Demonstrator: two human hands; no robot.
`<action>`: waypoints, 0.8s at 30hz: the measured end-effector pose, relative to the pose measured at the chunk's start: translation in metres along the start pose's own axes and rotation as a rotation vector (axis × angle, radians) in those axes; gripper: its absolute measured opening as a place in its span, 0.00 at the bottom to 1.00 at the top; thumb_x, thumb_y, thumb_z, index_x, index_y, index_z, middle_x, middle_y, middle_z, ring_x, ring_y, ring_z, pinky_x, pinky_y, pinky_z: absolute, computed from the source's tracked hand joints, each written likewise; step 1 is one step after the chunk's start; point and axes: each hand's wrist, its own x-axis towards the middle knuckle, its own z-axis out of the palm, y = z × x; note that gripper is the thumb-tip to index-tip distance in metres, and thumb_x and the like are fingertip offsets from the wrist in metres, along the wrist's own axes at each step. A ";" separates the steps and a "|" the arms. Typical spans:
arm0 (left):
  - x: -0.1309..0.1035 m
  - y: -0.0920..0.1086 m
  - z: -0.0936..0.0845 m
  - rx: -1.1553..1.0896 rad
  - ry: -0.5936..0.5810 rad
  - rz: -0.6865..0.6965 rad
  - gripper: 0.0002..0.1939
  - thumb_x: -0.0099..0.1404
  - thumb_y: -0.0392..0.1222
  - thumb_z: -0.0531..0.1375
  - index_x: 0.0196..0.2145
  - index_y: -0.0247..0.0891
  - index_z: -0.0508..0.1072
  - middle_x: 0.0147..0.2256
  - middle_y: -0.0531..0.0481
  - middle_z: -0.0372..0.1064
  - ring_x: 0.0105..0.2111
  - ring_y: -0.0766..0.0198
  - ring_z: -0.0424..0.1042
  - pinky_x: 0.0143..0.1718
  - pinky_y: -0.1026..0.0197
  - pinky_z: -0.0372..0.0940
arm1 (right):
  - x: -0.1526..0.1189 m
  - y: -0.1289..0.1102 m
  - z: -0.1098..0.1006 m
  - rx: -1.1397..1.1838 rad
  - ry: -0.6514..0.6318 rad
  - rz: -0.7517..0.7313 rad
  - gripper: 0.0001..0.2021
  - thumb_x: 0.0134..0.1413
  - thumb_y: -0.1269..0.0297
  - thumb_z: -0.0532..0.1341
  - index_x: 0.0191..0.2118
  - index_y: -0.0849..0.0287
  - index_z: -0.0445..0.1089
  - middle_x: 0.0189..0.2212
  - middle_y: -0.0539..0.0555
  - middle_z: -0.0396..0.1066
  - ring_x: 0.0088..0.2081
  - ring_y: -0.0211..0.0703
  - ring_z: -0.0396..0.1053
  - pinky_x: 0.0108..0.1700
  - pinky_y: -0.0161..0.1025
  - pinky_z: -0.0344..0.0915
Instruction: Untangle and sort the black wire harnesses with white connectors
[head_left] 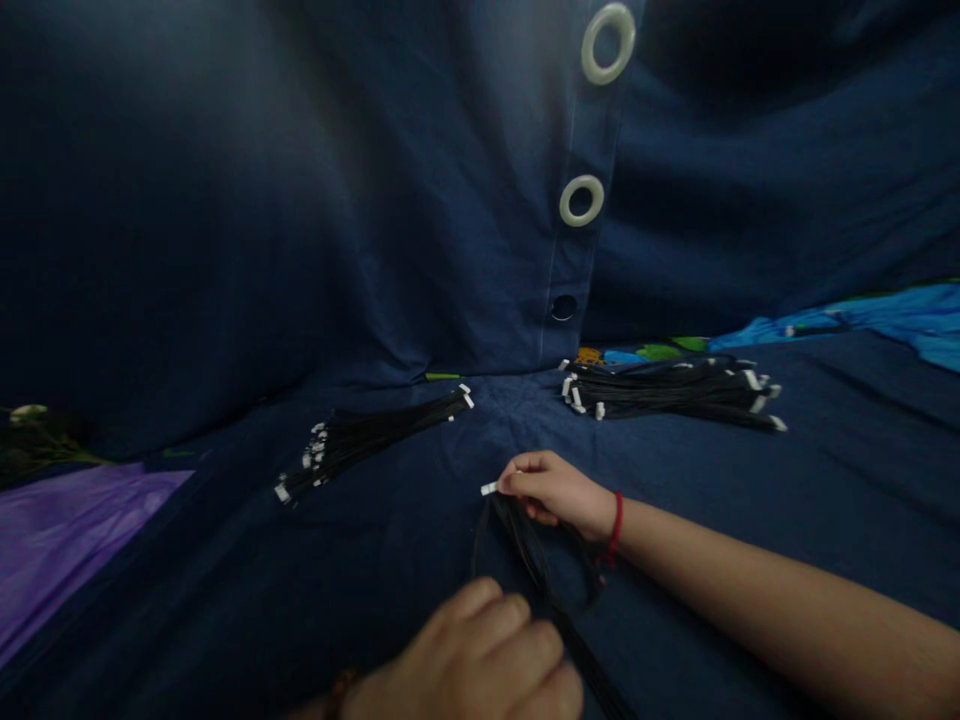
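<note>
Right hand (pixel 551 487) pinches black cords (pixel 585 652) near a white tip (pixel 489 489); left hand (pixel 480 660), at its seven o'clock, curls (contents unclear). Sorting out slack strands apparently calls for a steady pinch.

a wrinkled dark blue cloth (pixel 315 590) carries two bundles of black strands with white ends: a slimmer bundle (pixel 379 430) and, to its right, a thicker bundle (pixel 667 392). a purple sheet (pixel 67 540) lies at far left.
</note>
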 end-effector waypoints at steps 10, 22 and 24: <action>0.016 -0.043 -0.018 0.064 -0.185 0.244 0.04 0.62 0.38 0.52 0.33 0.36 0.65 0.23 0.54 0.66 0.26 0.67 0.62 0.41 0.59 0.56 | 0.000 -0.005 0.001 -0.068 -0.019 0.028 0.11 0.57 0.62 0.54 0.42 0.64 0.64 0.35 0.53 0.66 0.31 0.36 0.67 0.31 0.37 0.66; 0.068 -0.116 -0.020 -0.711 0.083 -0.467 0.13 0.60 0.49 0.52 0.34 0.36 0.65 0.27 0.53 0.58 0.25 0.68 0.59 0.25 0.65 0.59 | 0.003 -0.004 -0.001 -0.032 -0.087 0.008 0.09 0.57 0.63 0.54 0.36 0.65 0.64 0.24 0.47 0.63 0.19 0.27 0.59 0.19 0.27 0.59; 0.064 -0.121 -0.009 -0.796 0.052 -0.509 0.19 0.64 0.53 0.42 0.36 0.35 0.61 0.22 0.57 0.53 0.17 0.72 0.52 0.15 0.69 0.52 | 0.004 -0.003 -0.001 -0.007 -0.086 0.003 0.09 0.57 0.63 0.54 0.35 0.65 0.64 0.23 0.45 0.62 0.17 0.26 0.57 0.17 0.26 0.57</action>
